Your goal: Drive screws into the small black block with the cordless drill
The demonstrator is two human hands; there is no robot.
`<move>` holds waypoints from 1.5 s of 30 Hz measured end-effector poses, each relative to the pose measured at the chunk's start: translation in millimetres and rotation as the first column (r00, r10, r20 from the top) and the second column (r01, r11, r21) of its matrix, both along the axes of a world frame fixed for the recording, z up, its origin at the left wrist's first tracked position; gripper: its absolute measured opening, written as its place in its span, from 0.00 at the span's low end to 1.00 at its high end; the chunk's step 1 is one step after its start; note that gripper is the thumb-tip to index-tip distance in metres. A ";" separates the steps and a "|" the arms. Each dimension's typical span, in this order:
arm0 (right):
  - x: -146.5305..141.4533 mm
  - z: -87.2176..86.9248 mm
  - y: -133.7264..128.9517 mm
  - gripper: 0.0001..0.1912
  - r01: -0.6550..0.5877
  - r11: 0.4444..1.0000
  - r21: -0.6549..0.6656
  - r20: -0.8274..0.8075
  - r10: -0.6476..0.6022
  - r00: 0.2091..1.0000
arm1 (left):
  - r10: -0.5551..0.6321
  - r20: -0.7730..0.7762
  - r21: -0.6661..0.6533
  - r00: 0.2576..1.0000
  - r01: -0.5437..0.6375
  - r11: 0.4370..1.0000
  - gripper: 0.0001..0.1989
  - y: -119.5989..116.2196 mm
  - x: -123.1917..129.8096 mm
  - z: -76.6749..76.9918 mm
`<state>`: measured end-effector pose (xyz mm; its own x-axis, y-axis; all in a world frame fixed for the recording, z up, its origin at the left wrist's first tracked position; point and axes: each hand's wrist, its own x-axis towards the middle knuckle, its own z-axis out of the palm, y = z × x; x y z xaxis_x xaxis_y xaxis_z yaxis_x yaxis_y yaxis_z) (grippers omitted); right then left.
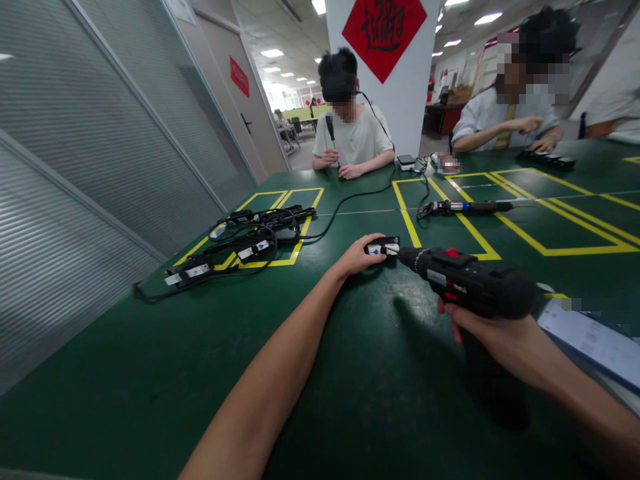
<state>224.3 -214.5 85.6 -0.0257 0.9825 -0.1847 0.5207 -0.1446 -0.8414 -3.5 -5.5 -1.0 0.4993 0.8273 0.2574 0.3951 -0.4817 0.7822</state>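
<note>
Right hand (487, 330) is gripping the cordless drill (465, 277) by its handle, chuck pointing at the small black-and-white part (387, 248), which the left hand (361, 257) is grasping on the green tabletop (150, 387), while across from them a co-worker (365, 130) is holding a black-handled screwdriver (331, 127)

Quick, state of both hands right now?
Left hand: closed on a small black-and-white part.
Right hand: closed, holding a black power drill.

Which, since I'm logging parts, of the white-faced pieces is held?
The piece in the left hand, by the drill; others lie left, among cables.
</note>
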 end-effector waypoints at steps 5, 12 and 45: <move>-0.3 5.1 -1.2 0.18 -0.008 1.000 -0.025 0.030 0.009 1.000 | 0.009 -0.016 -0.007 1.000 -0.010 1.000 0.30 -2.4 0.3 3.4; 1.1 1.5 -1.2 0.17 -0.005 0.999 -0.034 0.019 0.005 1.000 | 0.004 -0.005 0.015 1.000 -0.004 1.000 0.30 1.6 -0.7 -1.6; 7.2 -6.7 3.1 0.18 -0.029 0.999 0.043 0.082 0.025 0.996 | -0.007 0.013 0.003 1.000 0.007 1.000 0.31 2.9 -1.1 -4.0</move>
